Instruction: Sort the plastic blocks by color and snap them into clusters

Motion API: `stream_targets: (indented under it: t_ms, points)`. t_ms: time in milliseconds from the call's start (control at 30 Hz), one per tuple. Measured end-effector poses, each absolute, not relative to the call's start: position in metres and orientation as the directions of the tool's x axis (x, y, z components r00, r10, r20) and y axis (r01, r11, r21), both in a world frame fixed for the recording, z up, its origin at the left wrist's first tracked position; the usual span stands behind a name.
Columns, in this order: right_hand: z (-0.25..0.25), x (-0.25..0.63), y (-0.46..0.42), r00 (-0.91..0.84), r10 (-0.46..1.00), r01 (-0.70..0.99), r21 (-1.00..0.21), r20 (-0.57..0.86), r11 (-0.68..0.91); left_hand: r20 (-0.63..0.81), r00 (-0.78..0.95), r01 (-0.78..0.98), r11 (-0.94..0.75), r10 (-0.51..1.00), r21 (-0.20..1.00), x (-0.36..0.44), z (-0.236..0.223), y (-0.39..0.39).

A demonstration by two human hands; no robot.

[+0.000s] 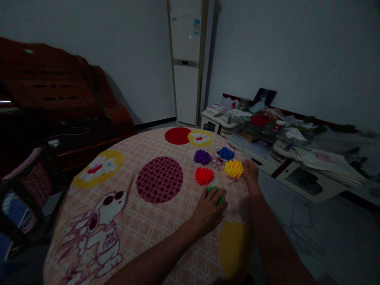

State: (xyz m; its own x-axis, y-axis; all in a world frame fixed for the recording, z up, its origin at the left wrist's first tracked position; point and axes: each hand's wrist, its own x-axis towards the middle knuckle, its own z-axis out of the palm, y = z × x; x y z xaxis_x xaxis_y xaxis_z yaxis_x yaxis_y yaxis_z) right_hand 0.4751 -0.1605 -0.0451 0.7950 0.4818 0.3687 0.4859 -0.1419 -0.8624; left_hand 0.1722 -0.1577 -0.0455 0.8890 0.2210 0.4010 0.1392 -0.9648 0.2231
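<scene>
My left hand [210, 206] lies over a pile of small round green beads [210, 189], fingers spread and bent across it, hiding most of the pile. By the table's right edge, my right hand [251, 172] is cupped against the side of a yellow bead pile [234, 169]; its fingers are dark and foreshortened, with no bead visible in them. Just beyond my left hand sits a red bead pile [204, 175]. Farther back are a purple bead pile [202, 157] and a blue one [226, 153]. The colours lie in separate groups.
A patterned cloth [124, 229] covers the round table. To the right, a low cabinet [264, 158] carries papers, a red bowl [259, 120] and a paper cup [278, 126]. A wooden bench [59, 87] stands at left, with a chair [32, 194] near the table. A tall white appliance [186, 91] is behind.
</scene>
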Motion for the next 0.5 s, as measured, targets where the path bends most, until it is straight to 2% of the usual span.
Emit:
stream_targets:
  t_ms: [67,167,267,367,500]
  points:
    - [-0.047,0.463,-0.141,0.804,0.515,0.438,-0.881,0.297,-0.175,0.409,0.859,0.224,-0.945,0.307,0.240,0.172,-0.045,-0.152]
    - [-0.051,0.426,-0.116,0.723,0.655,0.413,-0.898,0.221,-0.152,0.451,0.753,0.358,-0.874,0.479,0.329,0.157,-0.047,-0.124]
    - [-0.054,0.381,-0.091,0.570,0.799,0.432,-0.897,0.193,-0.091,0.450,0.594,0.517,-0.744,0.667,0.422,0.130,-0.053,-0.073]
    - [-0.053,0.334,-0.068,0.383,0.916,0.330,-0.944,0.121,-0.014,0.376,0.472,0.635,-0.604,0.797,0.482,0.100,-0.055,-0.012]
    - [-0.046,0.267,-0.048,0.042,0.992,0.298,-0.949,0.116,0.098,0.295,0.463,0.583,-0.537,0.836,0.610,0.071,-0.046,0.045]
